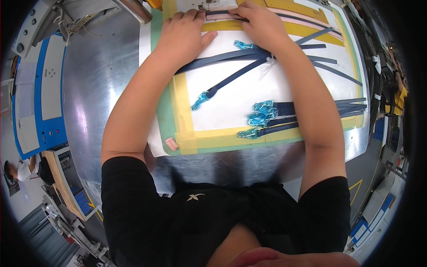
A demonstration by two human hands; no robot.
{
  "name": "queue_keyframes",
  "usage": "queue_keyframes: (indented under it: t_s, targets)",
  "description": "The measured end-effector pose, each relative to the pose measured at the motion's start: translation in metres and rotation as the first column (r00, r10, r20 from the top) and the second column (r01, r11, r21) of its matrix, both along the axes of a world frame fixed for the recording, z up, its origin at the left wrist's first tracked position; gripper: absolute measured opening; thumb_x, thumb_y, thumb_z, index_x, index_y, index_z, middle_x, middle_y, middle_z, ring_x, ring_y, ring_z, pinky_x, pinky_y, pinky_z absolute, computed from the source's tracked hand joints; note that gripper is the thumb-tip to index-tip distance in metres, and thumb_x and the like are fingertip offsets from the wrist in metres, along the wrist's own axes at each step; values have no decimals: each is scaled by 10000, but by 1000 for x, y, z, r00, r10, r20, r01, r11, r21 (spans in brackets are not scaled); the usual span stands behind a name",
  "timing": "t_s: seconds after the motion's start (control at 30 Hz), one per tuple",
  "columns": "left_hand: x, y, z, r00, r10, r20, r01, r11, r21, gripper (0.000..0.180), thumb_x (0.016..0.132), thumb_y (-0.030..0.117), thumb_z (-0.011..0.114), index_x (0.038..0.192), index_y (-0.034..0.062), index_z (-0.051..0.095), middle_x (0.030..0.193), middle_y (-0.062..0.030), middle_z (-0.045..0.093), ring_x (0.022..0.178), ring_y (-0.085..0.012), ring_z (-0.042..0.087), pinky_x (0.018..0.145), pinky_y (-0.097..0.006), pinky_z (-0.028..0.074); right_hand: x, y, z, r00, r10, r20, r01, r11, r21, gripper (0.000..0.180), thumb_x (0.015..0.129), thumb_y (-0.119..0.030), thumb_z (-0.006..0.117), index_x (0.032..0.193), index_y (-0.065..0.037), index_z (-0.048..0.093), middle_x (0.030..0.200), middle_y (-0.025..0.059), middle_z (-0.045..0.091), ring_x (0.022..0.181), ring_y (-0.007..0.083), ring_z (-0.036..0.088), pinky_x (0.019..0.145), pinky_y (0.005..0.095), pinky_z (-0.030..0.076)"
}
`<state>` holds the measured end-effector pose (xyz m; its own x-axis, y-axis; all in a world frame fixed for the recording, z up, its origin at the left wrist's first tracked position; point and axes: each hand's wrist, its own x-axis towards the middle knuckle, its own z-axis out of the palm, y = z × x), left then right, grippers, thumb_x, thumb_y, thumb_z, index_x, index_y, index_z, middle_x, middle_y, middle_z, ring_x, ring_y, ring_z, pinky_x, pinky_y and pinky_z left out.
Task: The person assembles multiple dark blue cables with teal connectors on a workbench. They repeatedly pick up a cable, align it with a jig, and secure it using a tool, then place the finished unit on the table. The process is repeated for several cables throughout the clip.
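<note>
My left hand (184,38) lies flat, palm down, fingers together, pressing the near end of a narrow dark navy strap (222,15) onto a pale pink strip at the far edge of the white template board bordered with yellow tape (182,111). My right hand (262,26) is flat too, fingertips pinning the same strap – neither hand is curled around anything. The strap looks smooth and flat, like leather or coated webbing. More navy straps (235,55) fan out beneath my right wrist, one ending in a translucent teal swivel clasp (200,100). A cluster of teal-clasped straps (267,118) lies near the board's front edge – all resting on a brushed, shiny steel table (98,89).
</note>
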<state>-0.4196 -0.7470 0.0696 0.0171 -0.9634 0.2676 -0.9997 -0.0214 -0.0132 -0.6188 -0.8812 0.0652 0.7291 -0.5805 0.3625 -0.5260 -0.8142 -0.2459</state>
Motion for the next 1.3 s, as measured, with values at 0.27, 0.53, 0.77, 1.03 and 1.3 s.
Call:
queue_keyframes:
  t_s: [0.27,0.53,0.77,1.03,1.3]
  targets:
    - [0,1,1,1000,-4,11,4,1000,-26,628,1019,470,626,1430,-4,617,1431,-177,628,1315,-359,586,1119,-499,441,3,7,18,1000,-6,-7,6,995,98,292,929,-166,615,1160,-112,787,1144,127,718,1102,346,679,943,448,540]
    - [-3,2,4,999,44,28,-44,999,7,617,1018,481,615,1427,19,623,1429,-159,632,1295,-352,591,1104,-493,452,10,8,7,996,-34,-88,30,998,-49,354,934,-100,594,1230,-177,772,1188,69,699,1083,308,702,937,439,572]
    - [-7,-1,0,996,93,-1,-93,995,29,641,1019,494,599,1468,37,591,1421,-140,638,1294,-339,588,1104,-475,451,8,7,12,994,15,-108,-20,999,-45,333,912,-97,602,1192,-147,776,1148,116,695,1064,329,705,919,465,568]
    - [-7,1,-5,997,67,-41,-68,997,-23,611,1013,461,602,1425,9,606,1374,-129,651,1261,-317,600,1057,-459,470,12,13,24,980,-29,-197,32,999,11,380,909,-103,640,1265,-150,764,1229,122,690,1128,337,686,974,455,557]
    - [-12,-3,16,996,82,-44,-75,985,157,608,1021,437,605,1412,-29,600,1325,-160,668,1198,-327,648,1011,-447,510,14,12,31,967,-10,-256,16,1000,21,376,922,-113,625,1268,-159,764,1243,110,695,1147,323,684,984,449,557]
